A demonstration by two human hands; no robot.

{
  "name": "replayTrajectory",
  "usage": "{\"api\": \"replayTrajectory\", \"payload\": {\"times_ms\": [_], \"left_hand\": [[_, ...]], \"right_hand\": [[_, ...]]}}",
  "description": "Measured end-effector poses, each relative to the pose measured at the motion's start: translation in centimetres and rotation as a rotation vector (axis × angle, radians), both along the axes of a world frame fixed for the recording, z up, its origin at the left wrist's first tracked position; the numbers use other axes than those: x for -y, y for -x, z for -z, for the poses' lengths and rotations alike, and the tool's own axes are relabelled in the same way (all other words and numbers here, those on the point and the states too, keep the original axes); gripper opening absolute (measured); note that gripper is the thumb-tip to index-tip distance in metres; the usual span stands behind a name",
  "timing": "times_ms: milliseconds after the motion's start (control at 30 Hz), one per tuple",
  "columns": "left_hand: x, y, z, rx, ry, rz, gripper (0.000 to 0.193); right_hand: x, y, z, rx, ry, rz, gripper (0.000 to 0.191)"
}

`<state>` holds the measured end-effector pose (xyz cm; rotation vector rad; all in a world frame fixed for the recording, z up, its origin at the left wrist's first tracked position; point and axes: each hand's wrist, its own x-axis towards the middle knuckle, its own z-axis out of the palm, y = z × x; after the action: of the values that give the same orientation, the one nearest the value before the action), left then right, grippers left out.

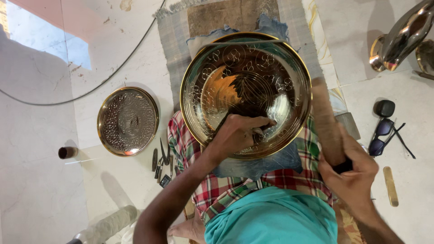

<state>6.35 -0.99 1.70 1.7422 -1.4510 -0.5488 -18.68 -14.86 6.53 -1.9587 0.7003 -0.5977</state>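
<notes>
A large shiny brass plate [208,63] with engraved flower patterns rests on my lap over a checked cloth [181,140]. My left hand [237,133] lies on the plate's lower inside, its fingers closed on a small thin tool pressed to the metal. My right hand [352,174] is at the plate's right side. It grips the dark handle of a wooden mallet [326,122], which points up along the plate's rim.
A smaller hammered brass plate [128,121] lies on the marble floor to the left, with several small chisels [162,163] beside it. Sunglasses [384,131] and a flat brass strip [391,186] lie at the right. A woven mat [174,36] and a cable [113,72] are beyond.
</notes>
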Motion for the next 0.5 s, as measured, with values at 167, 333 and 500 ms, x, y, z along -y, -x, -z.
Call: {"api": "replayTrajectory", "payload": {"times_ms": [167, 333, 500], "left_hand": [[1.8, -1.7, -1.1, 0.078, 0.019, 0.232, 0.052], [2.7, -2.5, -1.1, 0.102, -0.063, 0.405, 0.055], [3.5, -3.1, -0.6, 0.034, 0.028, 0.552, 0.059]], "right_hand": [[-2.5, 1.7, 3.1, 0.071, 0.003, 0.121, 0.071], [-5.5, 4.1, 6.8, 0.008, -0.031, 0.175, 0.065], [-7.5, 5.0, 8.2, 0.001, 0.004, 0.268, 0.068]]}}
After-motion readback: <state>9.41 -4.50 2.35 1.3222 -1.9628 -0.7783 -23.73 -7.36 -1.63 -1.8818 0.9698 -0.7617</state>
